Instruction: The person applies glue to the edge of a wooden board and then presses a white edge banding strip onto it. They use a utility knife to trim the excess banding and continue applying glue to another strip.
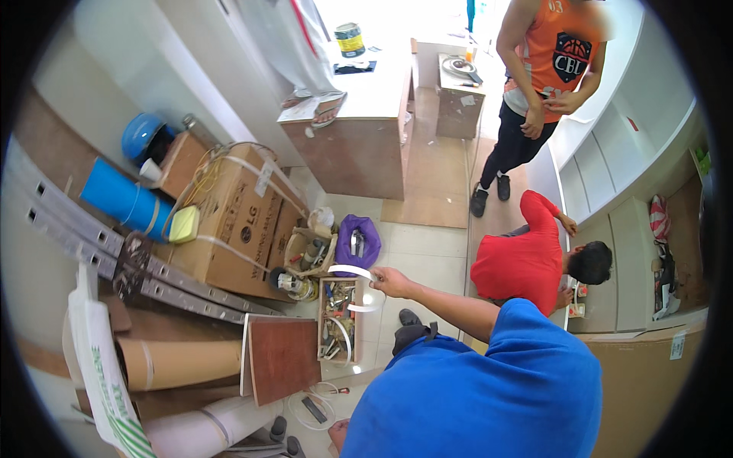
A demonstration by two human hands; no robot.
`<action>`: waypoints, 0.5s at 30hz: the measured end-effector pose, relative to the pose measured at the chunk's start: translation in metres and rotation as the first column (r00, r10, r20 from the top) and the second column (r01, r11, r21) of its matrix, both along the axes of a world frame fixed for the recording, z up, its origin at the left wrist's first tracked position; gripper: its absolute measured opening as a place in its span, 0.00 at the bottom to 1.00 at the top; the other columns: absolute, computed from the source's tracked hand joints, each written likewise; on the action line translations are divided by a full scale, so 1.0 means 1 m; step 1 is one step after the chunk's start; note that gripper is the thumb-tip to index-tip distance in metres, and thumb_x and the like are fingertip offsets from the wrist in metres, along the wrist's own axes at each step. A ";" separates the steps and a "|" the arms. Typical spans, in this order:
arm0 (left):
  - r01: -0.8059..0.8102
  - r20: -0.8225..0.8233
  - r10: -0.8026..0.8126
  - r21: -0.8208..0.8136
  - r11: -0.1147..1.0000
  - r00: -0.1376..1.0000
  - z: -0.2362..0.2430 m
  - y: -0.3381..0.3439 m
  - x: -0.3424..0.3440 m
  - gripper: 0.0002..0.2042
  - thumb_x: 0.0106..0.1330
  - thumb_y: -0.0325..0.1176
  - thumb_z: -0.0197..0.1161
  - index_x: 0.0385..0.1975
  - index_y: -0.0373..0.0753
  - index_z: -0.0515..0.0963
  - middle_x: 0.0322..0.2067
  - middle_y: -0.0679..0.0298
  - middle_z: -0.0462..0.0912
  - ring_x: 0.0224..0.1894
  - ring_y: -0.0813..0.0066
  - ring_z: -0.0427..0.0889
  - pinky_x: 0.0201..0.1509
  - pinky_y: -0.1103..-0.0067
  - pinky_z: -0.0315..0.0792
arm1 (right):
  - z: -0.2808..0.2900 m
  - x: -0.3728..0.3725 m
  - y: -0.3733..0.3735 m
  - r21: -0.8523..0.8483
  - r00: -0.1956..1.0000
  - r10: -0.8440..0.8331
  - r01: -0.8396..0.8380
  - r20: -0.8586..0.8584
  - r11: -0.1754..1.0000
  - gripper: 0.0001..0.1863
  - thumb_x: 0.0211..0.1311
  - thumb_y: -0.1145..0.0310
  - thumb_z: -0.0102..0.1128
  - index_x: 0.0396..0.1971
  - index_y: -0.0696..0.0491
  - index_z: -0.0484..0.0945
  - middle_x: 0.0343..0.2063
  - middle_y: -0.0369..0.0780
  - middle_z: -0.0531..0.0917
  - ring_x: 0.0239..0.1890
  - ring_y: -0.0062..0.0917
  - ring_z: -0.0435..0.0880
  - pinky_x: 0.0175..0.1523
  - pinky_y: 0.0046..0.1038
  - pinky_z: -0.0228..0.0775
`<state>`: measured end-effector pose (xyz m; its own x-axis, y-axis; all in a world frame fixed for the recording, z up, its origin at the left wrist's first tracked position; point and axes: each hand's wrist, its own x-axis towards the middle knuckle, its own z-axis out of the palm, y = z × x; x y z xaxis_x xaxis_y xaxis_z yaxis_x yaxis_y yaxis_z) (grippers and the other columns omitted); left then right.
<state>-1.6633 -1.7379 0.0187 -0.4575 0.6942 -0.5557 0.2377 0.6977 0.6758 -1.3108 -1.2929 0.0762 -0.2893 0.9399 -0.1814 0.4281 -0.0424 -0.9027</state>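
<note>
A person in a blue shirt (489,389) fills the lower right of the head view, just right of the wooden toolbox (338,319) that stands on the tiled floor (427,256). Left of the toolbox lies a large cardboard box (233,221) bound with white straps, with a folded metal ladder (114,256) slanting across in front of it and a blue roll (122,200) behind it. A brown wooden panel (282,357) leans just left of the toolbox. Beyond the toolbox a purple bag (359,240) holds tools, and a tan tool bag (309,252) sits beside it. Right of the toolbox a person in a red shirt (527,259) crouches by white shelving (611,160), and another in an orange jersey (553,53) stands farther back.

An arm reaches from the blue shirt over the toolbox, and its hand (391,282) has fingers clamped on a white strip of edge banding (359,286), which curls in a loop above the toolbox's open compartments. Whether this is the wearer's own hand, and which one, cannot be told. A smaller coil of white strip (309,408) lies on the floor nearer than the toolbox.
</note>
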 end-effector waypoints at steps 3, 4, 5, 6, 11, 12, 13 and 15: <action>0.057 -0.036 -0.059 -0.063 0.996 0.998 -0.027 0.049 0.023 0.03 0.63 0.22 0.65 0.29 0.30 0.84 0.23 0.58 0.85 0.21 0.73 0.82 0.28 0.74 0.77 | -0.006 0.040 0.032 -0.019 0.996 -0.052 0.054 0.068 0.998 0.16 0.63 0.64 0.65 0.48 0.54 0.80 0.34 0.48 0.85 0.38 0.40 0.84 0.48 0.40 0.74; 0.092 -0.033 -0.095 -0.087 0.992 0.995 -0.031 0.072 0.030 0.03 0.63 0.21 0.65 0.29 0.30 0.84 0.23 0.58 0.85 0.22 0.72 0.82 0.28 0.74 0.77 | -0.005 0.053 0.036 -0.010 0.993 -0.053 0.055 0.103 0.998 0.16 0.63 0.64 0.65 0.48 0.54 0.80 0.36 0.49 0.85 0.40 0.41 0.84 0.49 0.40 0.75; 0.126 -0.032 -0.130 -0.103 0.987 0.991 -0.031 0.095 0.033 0.02 0.62 0.21 0.65 0.29 0.30 0.84 0.23 0.58 0.86 0.22 0.72 0.82 0.28 0.74 0.78 | -0.004 0.067 0.040 -0.026 0.986 -0.060 0.065 0.157 0.998 0.17 0.63 0.63 0.65 0.48 0.54 0.80 0.37 0.49 0.85 0.42 0.42 0.85 0.50 0.40 0.75; 0.165 -0.026 -0.169 -0.118 0.979 0.985 -0.029 0.120 0.035 0.02 0.62 0.21 0.65 0.29 0.31 0.84 0.24 0.57 0.86 0.22 0.71 0.83 0.28 0.74 0.78 | -0.003 0.082 0.041 -0.054 0.982 -0.025 0.036 0.187 0.998 0.17 0.62 0.63 0.65 0.48 0.54 0.81 0.40 0.50 0.85 0.44 0.45 0.84 0.51 0.41 0.75; 0.357 0.059 -0.352 -0.181 0.917 0.934 0.002 0.240 0.046 0.02 0.61 0.19 0.65 0.30 0.31 0.84 0.25 0.56 0.86 0.23 0.69 0.84 0.29 0.73 0.80 | 0.003 0.147 0.025 -0.097 0.968 -0.085 0.111 0.237 0.989 0.18 0.62 0.63 0.65 0.49 0.54 0.81 0.40 0.50 0.85 0.44 0.44 0.84 0.51 0.40 0.74; 0.391 0.095 -0.379 -0.193 0.900 0.921 0.005 0.268 0.048 0.02 0.60 0.19 0.65 0.30 0.31 0.84 0.25 0.56 0.87 0.23 0.69 0.85 0.29 0.73 0.81 | 0.006 0.160 0.018 -0.123 0.960 -0.122 0.157 0.252 0.980 0.18 0.62 0.63 0.65 0.50 0.54 0.81 0.40 0.49 0.85 0.44 0.43 0.84 0.51 0.40 0.74; 0.416 0.137 -0.394 -0.214 0.884 0.909 0.006 0.297 0.048 0.02 0.60 0.19 0.65 0.30 0.31 0.84 0.25 0.55 0.87 0.23 0.69 0.85 0.30 0.73 0.81 | 0.008 0.171 0.013 -0.146 0.951 -0.161 0.204 0.264 0.968 0.19 0.62 0.63 0.65 0.50 0.55 0.81 0.40 0.49 0.85 0.45 0.42 0.84 0.51 0.39 0.75; 0.488 0.245 -0.435 -0.231 0.842 0.866 0.000 0.358 0.052 0.03 0.60 0.18 0.65 0.31 0.32 0.84 0.26 0.55 0.87 0.24 0.68 0.86 0.30 0.72 0.82 | 0.014 0.194 0.000 -0.105 0.926 -0.261 0.299 0.273 0.949 0.20 0.61 0.63 0.65 0.52 0.54 0.81 0.41 0.50 0.85 0.46 0.44 0.84 0.52 0.40 0.75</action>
<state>-1.6112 -1.3801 0.0184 0.0011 0.6061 -0.7954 0.4752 0.6995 0.5337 -1.1166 -1.2934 0.0904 0.0547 0.9348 -0.3509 0.5927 -0.3132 -0.7420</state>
